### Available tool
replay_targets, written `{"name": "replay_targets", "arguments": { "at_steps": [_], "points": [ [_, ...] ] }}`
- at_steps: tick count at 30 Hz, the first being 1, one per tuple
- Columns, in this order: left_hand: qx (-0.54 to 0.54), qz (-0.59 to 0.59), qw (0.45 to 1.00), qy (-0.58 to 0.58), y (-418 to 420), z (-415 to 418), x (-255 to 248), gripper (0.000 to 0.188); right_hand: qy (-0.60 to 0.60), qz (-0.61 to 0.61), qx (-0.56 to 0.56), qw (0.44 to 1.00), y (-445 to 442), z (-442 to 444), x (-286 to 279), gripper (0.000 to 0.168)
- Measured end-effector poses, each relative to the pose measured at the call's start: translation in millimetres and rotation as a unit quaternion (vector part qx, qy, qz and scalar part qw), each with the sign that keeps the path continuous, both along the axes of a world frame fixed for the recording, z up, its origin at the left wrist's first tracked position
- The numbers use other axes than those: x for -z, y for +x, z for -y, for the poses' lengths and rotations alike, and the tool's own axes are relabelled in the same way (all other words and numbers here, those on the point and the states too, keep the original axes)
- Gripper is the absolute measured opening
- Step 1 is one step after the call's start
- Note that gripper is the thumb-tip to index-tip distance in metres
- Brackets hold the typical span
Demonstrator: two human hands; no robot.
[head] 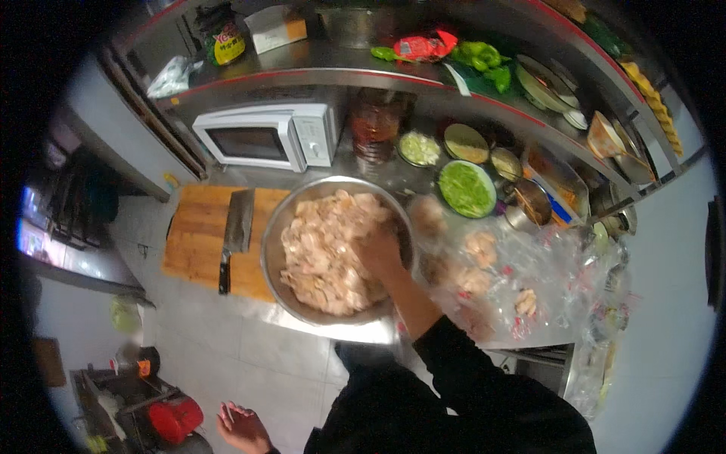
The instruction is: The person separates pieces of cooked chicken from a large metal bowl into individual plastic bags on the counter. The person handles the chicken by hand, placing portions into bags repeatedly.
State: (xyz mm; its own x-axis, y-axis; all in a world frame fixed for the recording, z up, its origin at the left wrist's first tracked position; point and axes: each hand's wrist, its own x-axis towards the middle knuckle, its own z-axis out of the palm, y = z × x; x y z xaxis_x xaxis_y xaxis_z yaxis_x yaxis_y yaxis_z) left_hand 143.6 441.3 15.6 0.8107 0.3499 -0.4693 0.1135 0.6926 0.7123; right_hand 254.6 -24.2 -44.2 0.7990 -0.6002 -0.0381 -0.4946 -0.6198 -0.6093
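A large steel bowl [271,284] stands before me, heaped with pale raw meat pieces [323,255], probably chicken. My right hand [379,249] reaches into its right side and touches the meat. Blur and the pieces hide those fingertips, so their grip cannot be told. Away from the counter, low in the view, my left hand [245,428] hangs over the floor, palm showing and fingers loosely curled apart. A pale streak shows at its fingers. Left of the bowl, a cleaver [240,221] with a black handle lies on a wooden cutting board [195,227].
Clear plastic bags [544,278], some with meat bits, cover the counter's right side. Behind are a bowl of shredded greens [467,189], a bowl of chopped scallion [420,148], a large jar [372,127] and a white microwave [266,138]. A steel shelf [340,74] overhangs them.
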Motion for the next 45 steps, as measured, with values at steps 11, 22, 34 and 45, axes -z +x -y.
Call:
{"name": "replay_targets", "arguments": {
  "at_steps": [11,22,34,45],
  "points": [
    [0.125,-0.092,0.986,-0.06,167,-5,-20,0.024,-0.097,-0.069,0.086,0.989,30,-8,26,0.074],
    [0.324,-0.079,0.94,-0.079,312,17,30,0.025,-0.057,-0.076,0.173,0.98,74,-75,-25,0.061],
    [0.454,-0.003,0.89,-0.049,398,22,31,0.021,-0.089,-0.117,0.219,0.965,87,-57,14,0.07],
    [0.473,-0.045,0.88,-0.023,348,63,37,0.024,-0.147,-0.012,0.157,0.976,66,-64,14,0.061]
  ]
}}
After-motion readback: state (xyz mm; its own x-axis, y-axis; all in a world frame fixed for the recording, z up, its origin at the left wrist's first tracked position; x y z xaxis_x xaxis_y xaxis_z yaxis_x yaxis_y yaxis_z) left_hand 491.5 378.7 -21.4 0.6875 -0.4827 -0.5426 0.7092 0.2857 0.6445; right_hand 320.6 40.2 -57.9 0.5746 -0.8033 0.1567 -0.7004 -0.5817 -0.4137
